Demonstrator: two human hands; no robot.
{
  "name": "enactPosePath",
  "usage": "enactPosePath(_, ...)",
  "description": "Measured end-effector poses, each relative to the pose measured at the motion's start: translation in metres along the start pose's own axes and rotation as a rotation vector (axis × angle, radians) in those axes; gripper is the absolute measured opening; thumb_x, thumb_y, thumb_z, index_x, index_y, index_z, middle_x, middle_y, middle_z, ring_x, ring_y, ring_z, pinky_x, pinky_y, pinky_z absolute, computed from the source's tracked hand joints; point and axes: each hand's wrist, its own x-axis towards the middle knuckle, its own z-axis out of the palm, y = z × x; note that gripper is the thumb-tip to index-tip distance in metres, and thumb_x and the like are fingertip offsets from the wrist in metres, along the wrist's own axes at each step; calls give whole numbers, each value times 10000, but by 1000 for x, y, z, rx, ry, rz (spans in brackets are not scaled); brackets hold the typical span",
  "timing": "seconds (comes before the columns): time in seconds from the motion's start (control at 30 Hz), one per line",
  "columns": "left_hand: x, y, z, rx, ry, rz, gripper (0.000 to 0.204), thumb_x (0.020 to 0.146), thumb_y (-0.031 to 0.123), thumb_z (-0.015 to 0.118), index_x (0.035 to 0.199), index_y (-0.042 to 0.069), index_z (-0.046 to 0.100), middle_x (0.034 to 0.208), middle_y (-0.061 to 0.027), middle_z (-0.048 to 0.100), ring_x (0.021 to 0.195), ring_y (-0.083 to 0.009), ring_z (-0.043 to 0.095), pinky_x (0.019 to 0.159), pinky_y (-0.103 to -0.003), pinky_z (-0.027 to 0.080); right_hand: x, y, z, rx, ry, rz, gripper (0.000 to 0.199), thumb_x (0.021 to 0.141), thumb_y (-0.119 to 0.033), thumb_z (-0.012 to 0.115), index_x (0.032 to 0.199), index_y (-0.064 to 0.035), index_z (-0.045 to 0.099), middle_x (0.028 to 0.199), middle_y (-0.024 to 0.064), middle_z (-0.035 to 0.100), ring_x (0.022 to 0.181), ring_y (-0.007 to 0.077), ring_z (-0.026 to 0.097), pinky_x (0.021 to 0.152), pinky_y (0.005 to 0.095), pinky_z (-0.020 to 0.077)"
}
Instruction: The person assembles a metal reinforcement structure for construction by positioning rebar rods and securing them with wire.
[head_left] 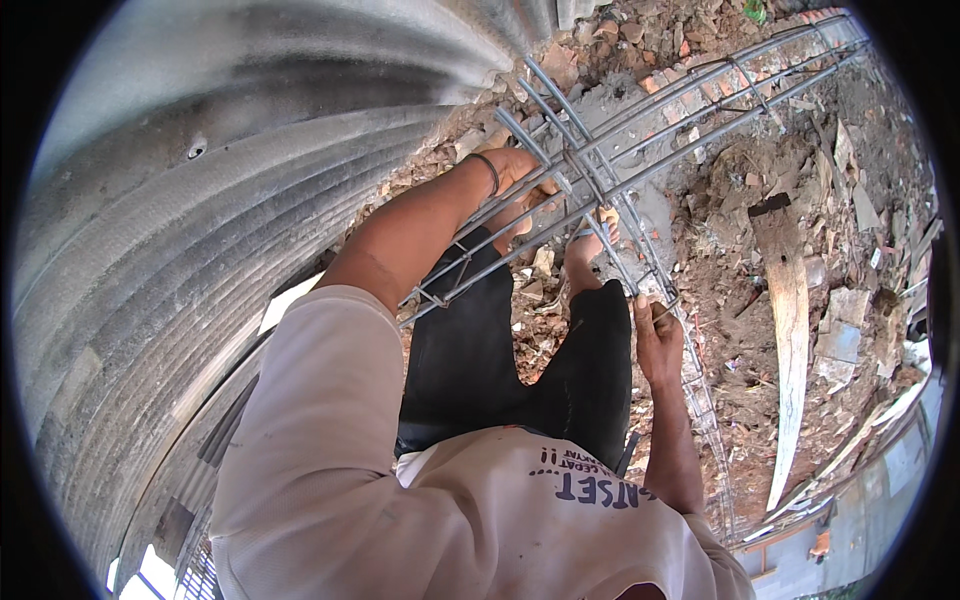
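Two steel rebar cages cross in front of me. The long rebar cage (700,144) runs from beside my left thigh to the far right; the crossing rebar cage (520,132) slants from the upper middle down toward my right side. My left hand (512,168), with a dark band at its wrist, is closed around a bar close to the crossing, its fingers partly hidden by steel. At the near side of the crossing cage, my right hand (658,335) grips a bar end between thumb and fingers. Both feet stand below the bars.
Corrugated sheeting (250,200) walls the whole left side. Brick rubble and loose soil (740,270) cover the ground. A long pale wooden plank (788,320) lies at right, with broken tile pieces (840,345) beyond it. Grey mortar (650,205) lies under the crossing.
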Motion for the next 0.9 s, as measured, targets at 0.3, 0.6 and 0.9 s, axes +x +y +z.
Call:
enactPosePath(0.3,-2,-6,-2,79,131,50,64,874,49,671,818,18,669,755,-164,692,579,-248,631,472,-349,496,6,-9,0,5,60,-38,521,980,-461,620,725,-9,572,615,22,480,626,110,408,578,320,382)
enactPosePath(0.6,-6,-12,-5,-74,330,163,22,820,2,609,832,-15,601,783,-160,619,641,-313,619,501,-499,489,7,2,10,51,40,7,505,969,-471,628,762,-10,610,657,26,536,645,111,445,610,310,408)
enactPosePath(0.9,-9,-7,18,0,221,141,147,891,49,653,754,71,602,701,-45,604,586,-160,581,468,-275,428,14,8,14,4,150,-3,545,956,-486,631,755,21,619,621,80,539,617,147,464,579,359,417)
